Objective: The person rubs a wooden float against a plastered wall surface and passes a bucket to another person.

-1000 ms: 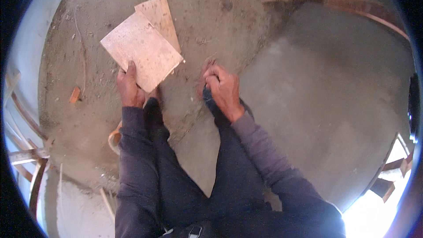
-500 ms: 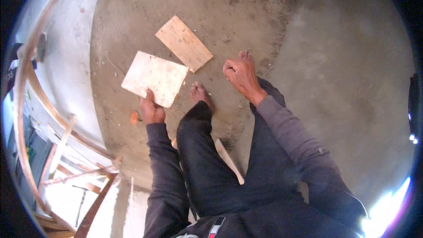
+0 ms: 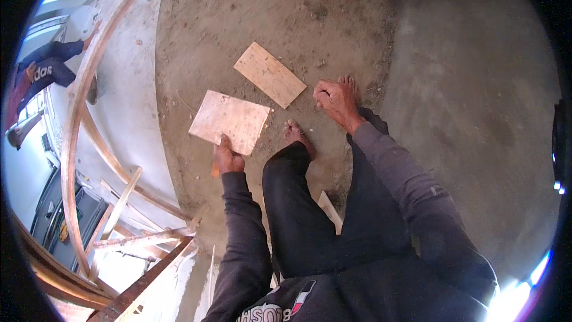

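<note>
My left hand [image 3: 229, 158] grips the near edge of a pale, roughly square wooden board [image 3: 229, 119], its thumb lying on the top face. Specks of dirt mark that face. Just beyond and to the right, a rectangular plywood piece [image 3: 271, 75] lies flat on the dirt-strewn floor. My right hand [image 3: 335, 101] is curled closed above my right foot, to the right of the plywood; its palm side is hidden, so anything inside the fingers cannot be made out. A small orange block [image 3: 215, 170] shows beside my left wrist.
Long timber poles and a wooden frame [image 3: 134, 238] stand at the left. Farther left is another person [image 3: 50, 68] in dark clothes. A wood strip [image 3: 330, 211] lies between my legs. Smooth grey concrete [image 3: 465, 95] spans the right side.
The whole view has shifted, so my hands, the board and the plywood sit lower and farther right. More of the other person shows at left. Both hands keep their poses.
</note>
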The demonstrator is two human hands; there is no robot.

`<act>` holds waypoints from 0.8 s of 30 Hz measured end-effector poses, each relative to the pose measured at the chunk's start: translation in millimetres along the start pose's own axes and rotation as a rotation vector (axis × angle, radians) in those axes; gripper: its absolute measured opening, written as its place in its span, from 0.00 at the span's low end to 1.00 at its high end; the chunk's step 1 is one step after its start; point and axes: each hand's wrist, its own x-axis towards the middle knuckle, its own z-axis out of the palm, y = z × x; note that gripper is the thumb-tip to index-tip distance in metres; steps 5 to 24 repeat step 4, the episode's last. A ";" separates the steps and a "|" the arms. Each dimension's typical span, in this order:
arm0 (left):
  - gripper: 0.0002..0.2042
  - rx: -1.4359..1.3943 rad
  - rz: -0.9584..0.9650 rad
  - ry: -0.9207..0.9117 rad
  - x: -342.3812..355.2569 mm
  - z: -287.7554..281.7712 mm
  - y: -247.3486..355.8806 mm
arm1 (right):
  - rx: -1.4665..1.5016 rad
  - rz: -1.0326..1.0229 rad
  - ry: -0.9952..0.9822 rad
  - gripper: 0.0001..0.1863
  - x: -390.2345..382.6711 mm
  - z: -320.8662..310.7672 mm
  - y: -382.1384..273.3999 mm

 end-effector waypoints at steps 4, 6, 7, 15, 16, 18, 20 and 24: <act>0.24 -0.058 0.015 -0.021 -16.8 38.0 5.5 | -0.074 -0.055 0.061 0.10 9.6 -8.2 13.5; 0.24 -0.058 0.015 -0.021 -16.8 38.0 5.5 | -0.074 -0.055 0.061 0.10 9.6 -8.2 13.5; 0.24 -0.058 0.015 -0.021 -16.8 38.0 5.5 | -0.074 -0.055 0.061 0.10 9.6 -8.2 13.5; 0.24 -0.058 0.015 -0.021 -16.8 38.0 5.5 | -0.074 -0.055 0.061 0.10 9.6 -8.2 13.5; 0.24 -0.058 0.015 -0.021 -16.8 38.0 5.5 | -0.074 -0.055 0.061 0.10 9.6 -8.2 13.5; 0.24 -0.058 0.015 -0.021 -16.8 38.0 5.5 | -0.074 -0.055 0.061 0.10 9.6 -8.2 13.5; 0.24 -0.058 0.015 -0.021 -16.8 38.0 5.5 | -0.074 -0.055 0.061 0.10 9.6 -8.2 13.5; 0.24 -0.058 0.015 -0.021 -16.8 38.0 5.5 | -0.074 -0.055 0.061 0.10 9.6 -8.2 13.5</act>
